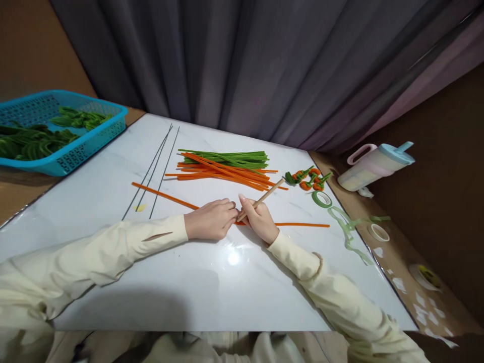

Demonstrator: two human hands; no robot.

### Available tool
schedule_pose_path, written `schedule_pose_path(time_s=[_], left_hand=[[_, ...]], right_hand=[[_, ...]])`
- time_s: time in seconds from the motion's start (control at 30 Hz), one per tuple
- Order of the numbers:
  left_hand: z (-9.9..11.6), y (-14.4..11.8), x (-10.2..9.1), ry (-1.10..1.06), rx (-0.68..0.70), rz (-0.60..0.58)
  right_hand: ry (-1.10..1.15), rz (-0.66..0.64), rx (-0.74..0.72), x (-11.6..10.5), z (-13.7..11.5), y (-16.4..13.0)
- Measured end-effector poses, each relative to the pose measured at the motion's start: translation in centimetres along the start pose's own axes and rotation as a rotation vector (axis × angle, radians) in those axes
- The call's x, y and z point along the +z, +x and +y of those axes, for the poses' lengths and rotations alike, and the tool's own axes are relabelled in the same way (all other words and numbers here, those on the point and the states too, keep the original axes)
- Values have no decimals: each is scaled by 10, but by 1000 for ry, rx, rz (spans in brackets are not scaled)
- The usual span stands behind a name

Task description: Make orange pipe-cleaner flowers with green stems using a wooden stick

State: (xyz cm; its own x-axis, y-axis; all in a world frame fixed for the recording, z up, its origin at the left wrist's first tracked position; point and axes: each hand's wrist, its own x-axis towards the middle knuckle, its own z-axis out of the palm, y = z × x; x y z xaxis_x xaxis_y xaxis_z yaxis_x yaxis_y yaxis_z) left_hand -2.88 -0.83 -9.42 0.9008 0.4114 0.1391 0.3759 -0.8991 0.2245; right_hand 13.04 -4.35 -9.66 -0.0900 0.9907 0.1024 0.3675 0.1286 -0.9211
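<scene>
Board [212,287] bare near; pipe-cleaner pile [225,169] perhaps blocks beyond.

Orange pipe cleaner [302,225]: one long fuzzy strand, lying flat across the white surface [212,282], its middle hidden under the hands. Wooden stick [264,197]: thin, tan, tilted up and rightward over the strand.

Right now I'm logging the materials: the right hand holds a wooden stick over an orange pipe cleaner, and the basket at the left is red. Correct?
Not quite. The head view shows the basket is blue, not red. The right hand does hold the wooden stick over the orange pipe cleaner.
</scene>
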Motion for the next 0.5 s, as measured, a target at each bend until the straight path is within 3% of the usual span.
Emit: schedule_pose_path(time_s=[0.5], left_hand=[[-2,0,-3,-151,-5,-24]], right_hand=[[-286,-50,-192,4,10,-7]])
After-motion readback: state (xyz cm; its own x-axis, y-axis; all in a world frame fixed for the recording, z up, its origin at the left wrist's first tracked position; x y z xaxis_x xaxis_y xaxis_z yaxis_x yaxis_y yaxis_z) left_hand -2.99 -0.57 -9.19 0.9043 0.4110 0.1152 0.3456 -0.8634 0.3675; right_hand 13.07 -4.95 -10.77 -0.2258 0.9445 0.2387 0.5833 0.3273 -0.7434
